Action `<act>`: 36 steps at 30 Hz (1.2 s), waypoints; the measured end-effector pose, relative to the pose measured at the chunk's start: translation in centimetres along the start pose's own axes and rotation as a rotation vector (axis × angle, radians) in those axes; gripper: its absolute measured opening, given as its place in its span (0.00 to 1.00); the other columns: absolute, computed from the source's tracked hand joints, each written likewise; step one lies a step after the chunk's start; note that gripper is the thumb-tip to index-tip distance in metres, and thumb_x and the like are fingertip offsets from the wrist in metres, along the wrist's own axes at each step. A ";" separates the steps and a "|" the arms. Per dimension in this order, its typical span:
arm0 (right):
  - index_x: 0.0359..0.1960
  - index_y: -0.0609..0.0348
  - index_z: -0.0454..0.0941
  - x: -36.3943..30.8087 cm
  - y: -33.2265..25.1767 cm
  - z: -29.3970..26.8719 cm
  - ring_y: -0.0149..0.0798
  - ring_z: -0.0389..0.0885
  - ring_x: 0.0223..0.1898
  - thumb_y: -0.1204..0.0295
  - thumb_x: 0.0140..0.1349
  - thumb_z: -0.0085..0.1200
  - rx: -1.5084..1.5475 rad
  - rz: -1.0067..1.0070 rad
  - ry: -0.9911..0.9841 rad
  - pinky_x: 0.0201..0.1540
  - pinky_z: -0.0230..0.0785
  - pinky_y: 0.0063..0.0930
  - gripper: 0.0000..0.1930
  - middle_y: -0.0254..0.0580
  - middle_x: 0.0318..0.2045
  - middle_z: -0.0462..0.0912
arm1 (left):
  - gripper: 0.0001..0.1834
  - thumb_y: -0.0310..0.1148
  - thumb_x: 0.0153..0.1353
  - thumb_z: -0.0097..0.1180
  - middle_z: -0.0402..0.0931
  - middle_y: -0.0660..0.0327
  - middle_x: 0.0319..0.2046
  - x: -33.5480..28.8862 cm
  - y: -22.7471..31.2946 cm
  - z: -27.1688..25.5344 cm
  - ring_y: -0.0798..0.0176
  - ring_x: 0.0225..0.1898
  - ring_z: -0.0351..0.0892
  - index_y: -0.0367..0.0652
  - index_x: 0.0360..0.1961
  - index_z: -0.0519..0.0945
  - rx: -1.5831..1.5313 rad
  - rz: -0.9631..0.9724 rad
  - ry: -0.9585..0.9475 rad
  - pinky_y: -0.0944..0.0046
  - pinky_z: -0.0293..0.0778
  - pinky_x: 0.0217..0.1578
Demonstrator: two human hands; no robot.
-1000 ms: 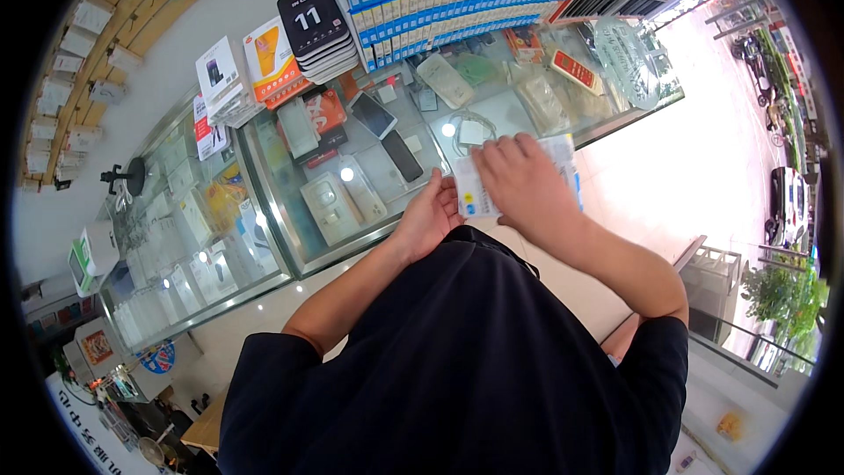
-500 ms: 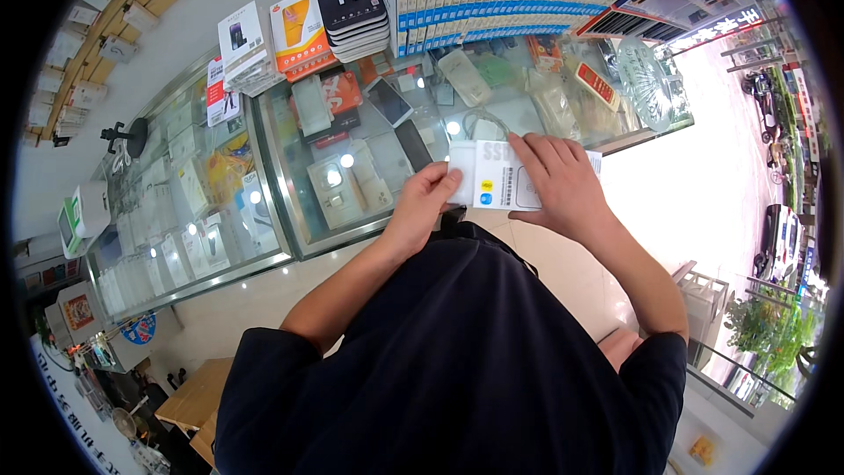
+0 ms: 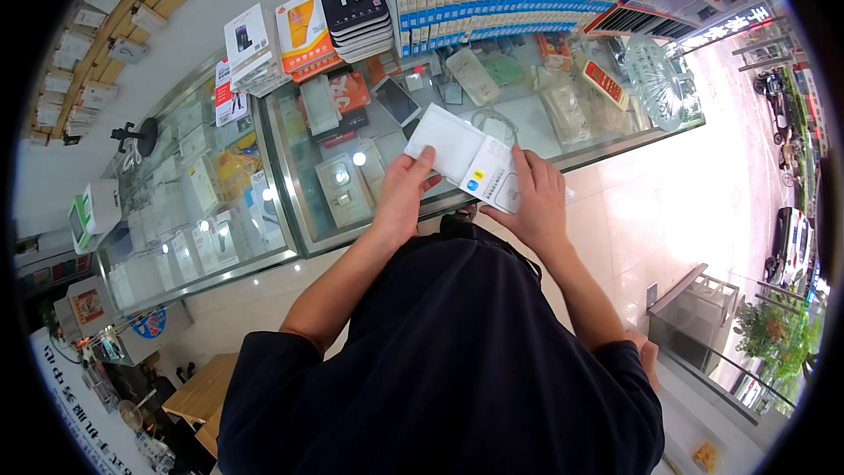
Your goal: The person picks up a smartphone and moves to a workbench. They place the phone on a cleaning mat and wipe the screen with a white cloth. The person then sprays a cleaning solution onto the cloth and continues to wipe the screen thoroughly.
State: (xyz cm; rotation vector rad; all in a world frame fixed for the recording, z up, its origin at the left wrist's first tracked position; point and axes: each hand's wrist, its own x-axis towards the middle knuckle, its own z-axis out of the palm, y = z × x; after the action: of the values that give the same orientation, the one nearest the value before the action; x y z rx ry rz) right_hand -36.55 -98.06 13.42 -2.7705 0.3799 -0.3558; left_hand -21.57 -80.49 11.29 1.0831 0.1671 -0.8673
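Over the front edge of the glass counter [image 3: 369,233], both my hands are on a flat white package. My left hand [image 3: 403,196] pinches the edge of its plain white inner piece [image 3: 447,141], thumb on top. The printed white sleeve [image 3: 489,174], with yellow and blue round marks, is gripped by my right hand [image 3: 538,202], its fingers over the far edge and the thumb below. The two parts lie end to end, slanting down to the right. Whether they are still joined I cannot tell. A white-screened phone [image 3: 397,101] lies just beyond.
Stacked boxes, one pile black [image 3: 353,4], one orange-and-white [image 3: 306,31] and one white [image 3: 253,48], stand at the back left. Blue-and-white rows of small boxes [image 3: 519,0] rise behind. A coiled cable [image 3: 499,123] and a red calculator-like device [image 3: 605,84] lie on the counter.
More of the plain white inner piece shows out of the printed sleeve. The package has tilted, its left end rising away from me. My right hand has moved left and slightly nearer.
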 end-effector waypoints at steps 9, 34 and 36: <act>0.65 0.61 0.67 -0.1 3.1 2.5 0.54 0.70 0.62 0.53 0.37 0.79 0.082 0.020 0.023 0.65 0.58 0.49 0.52 0.51 0.63 0.71 | 0.08 0.35 0.70 0.63 0.82 0.64 0.40 2.5 0.7 -1.7 0.71 0.42 0.78 0.43 0.40 0.79 -0.144 0.300 0.306 0.65 0.72 0.49; 0.50 0.62 0.80 2.4 -38.0 19.0 0.23 0.81 0.37 0.69 0.71 0.59 1.325 0.041 -1.014 0.36 0.72 0.22 0.12 0.32 0.39 0.86 | 0.17 0.26 0.69 0.60 0.84 0.59 0.46 -27.5 -5.4 -28.1 0.67 0.44 0.84 0.34 0.57 0.77 -0.148 0.511 0.620 0.68 0.78 0.46; 0.50 0.63 0.80 0.1 -45.3 21.6 0.24 0.82 0.37 0.70 0.70 0.59 1.345 0.030 -1.121 0.37 0.73 0.22 0.12 0.33 0.39 0.86 | 0.15 0.26 0.69 0.60 0.84 0.59 0.44 -31.0 -5.3 -32.8 0.67 0.44 0.84 0.33 0.56 0.78 -0.288 0.576 0.733 0.67 0.79 0.46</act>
State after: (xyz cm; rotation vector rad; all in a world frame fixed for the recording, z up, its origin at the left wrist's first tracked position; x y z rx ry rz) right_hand -20.42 -50.76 9.29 -1.2850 -0.1198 0.7030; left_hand -36.74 -37.83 7.46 1.0535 0.5405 0.0965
